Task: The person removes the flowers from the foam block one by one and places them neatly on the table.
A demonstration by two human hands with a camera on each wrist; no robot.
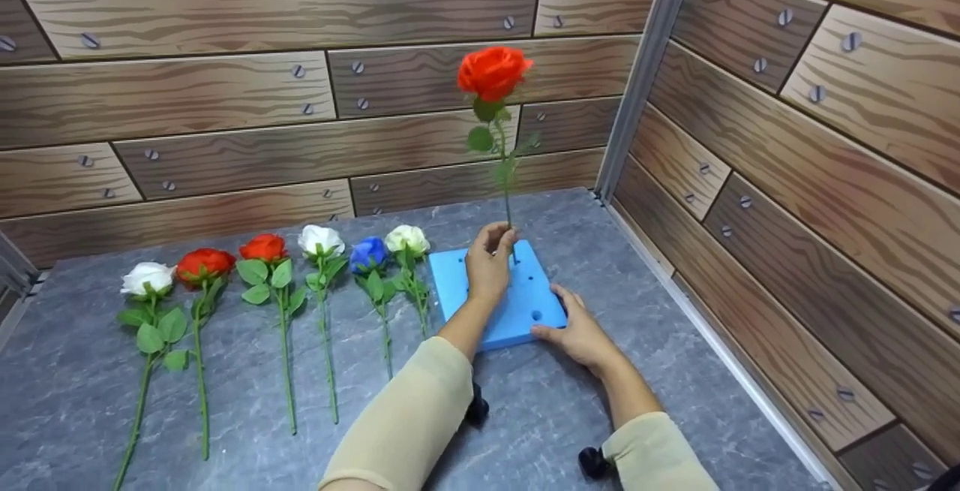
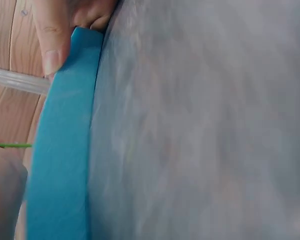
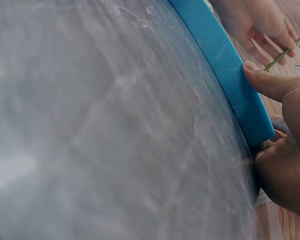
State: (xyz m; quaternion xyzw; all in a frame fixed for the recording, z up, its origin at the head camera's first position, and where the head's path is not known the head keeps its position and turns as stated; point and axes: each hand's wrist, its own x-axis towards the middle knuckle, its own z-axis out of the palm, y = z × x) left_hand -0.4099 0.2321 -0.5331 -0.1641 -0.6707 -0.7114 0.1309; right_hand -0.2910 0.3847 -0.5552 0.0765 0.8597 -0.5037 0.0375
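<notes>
An artificial red rose (image 1: 493,74) stands upright, its long green stem (image 1: 505,183) pinched low down by the fingers of my left hand (image 1: 489,269). The lower end of the stem meets the top of a blue foam block (image 1: 491,337) with several small holes. At the block's near right corner, my right hand (image 1: 581,332) grips it, thumb on the near edge and fingers along the right side. The right wrist view shows the right hand's thumb (image 3: 267,82) against the blue block (image 3: 230,70), with the left hand (image 3: 255,20) at the stem beyond.
Left of the block lies a row of roses on the grey marbled table (image 1: 247,461): white (image 1: 148,278), red (image 1: 204,264), red (image 1: 262,247), white (image 1: 321,239), blue (image 1: 368,254) and cream (image 1: 407,239). Wood-patterned walls (image 1: 225,100) enclose the back and right side.
</notes>
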